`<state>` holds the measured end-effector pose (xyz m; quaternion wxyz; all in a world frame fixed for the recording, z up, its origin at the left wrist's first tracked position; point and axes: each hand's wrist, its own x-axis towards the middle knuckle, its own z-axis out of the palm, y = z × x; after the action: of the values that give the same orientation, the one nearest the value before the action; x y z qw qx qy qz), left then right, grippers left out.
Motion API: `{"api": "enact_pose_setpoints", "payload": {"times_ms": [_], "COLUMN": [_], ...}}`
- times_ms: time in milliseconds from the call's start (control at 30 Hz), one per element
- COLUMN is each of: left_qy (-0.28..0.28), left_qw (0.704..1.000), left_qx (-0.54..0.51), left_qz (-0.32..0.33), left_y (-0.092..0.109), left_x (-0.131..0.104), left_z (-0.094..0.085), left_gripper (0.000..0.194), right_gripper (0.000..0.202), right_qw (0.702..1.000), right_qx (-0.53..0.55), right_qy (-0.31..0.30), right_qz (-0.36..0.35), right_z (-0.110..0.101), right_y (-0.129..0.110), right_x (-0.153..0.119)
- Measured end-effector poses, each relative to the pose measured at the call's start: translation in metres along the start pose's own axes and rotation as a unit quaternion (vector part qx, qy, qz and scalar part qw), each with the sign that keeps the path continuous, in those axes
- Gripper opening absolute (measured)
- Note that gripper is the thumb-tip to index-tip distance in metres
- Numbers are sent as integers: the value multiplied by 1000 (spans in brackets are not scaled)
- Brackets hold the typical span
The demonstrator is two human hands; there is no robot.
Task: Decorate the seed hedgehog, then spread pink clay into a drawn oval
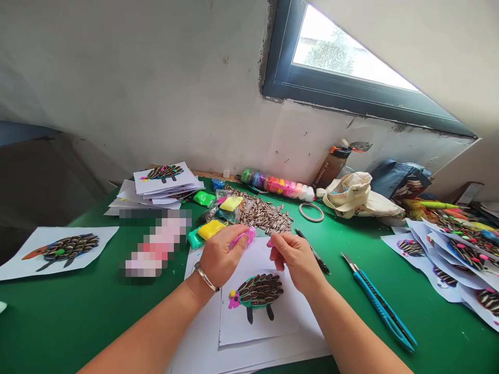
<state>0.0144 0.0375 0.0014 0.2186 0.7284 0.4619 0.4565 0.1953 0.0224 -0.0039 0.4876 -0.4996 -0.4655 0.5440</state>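
My left hand is closed around a pink clay packet, shiny like plastic wrap. To its right, my right hand pinches a small bit of pink clay between thumb and forefinger. Below both hands lies a white card bearing a hedgehog picture. Striped sunflower seeds cover the hedgehog's back over teal clay. Its face is pink with a yellow ball on top, and two dark legs show beneath. The card rests on larger white sheets.
Beyond my hands are loose sunflower seeds and clay packets. Blue tweezers, a black pen and a tape roll lie rightward. Finished cards are stacked back left, more cards at right. A bottle stands by the wall.
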Motion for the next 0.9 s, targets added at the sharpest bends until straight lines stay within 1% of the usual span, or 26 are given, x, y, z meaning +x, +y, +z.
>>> {"api": "enact_pose_setpoints", "payload": {"times_ms": [67, 167, 233, 300, 367, 433, 500, 567, 633, 700, 800, 900], "left_qy": [-14, -54, -91, -128, -165, -190, -188, -161, -132, -119, -134, -161], "left_qw": [999, 992, 980, 965, 952, 940, 931, 925, 918, 910, 904, 904], "left_qx": [-24, -87, -144, -196, -234, -264, -287, -299, -308, -317, -327, -323], "left_qz": [-16, -68, -104, -115, -107, -106, -128, -169, -213, -240, -240, -231], "left_y": [1, 4, 8, 13, 19, 24, 26, 25, 22, 21, 20, 21], "left_x": [-1, -3, -6, -8, -9, -9, -8, -6, -4, -2, -1, -1], "left_z": [0, 2, 5, 7, 9, 9, 10, 10, 9, 9, 9, 8], "left_gripper": [26, 28, 35, 40, 30, 22, 22, 20, 21, 25, 29, 31], "right_gripper": [37, 28, 32, 38, 43, 48, 50, 49, 43, 37, 28, 14], "right_qw": [1000, 1000, 999, 998, 997, 996, 994, 995, 996, 991, 976, 965], "right_qx": [-11, 19, 43, 48, 32, 8, -9, -22, -48, -94, -157, -188], "right_qy": [10, 1, -17, -34, -51, -77, -97, -93, -69, -49, -45, -58], "right_qz": [-10, -10, 1, 21, 38, 44, 39, 20, -21, -77, -146, -175], "right_z": [-1, 1, 4, 8, 12, 14, 14, 11, 6, 2, 1, 5], "right_y": [-1, -5, -8, -11, -12, -13, -14, -16, -19, -22, -21, -18], "right_x": [-1, -3, -7, -10, -14, -16, -17, -18, -19, -21, -25, -28]}}
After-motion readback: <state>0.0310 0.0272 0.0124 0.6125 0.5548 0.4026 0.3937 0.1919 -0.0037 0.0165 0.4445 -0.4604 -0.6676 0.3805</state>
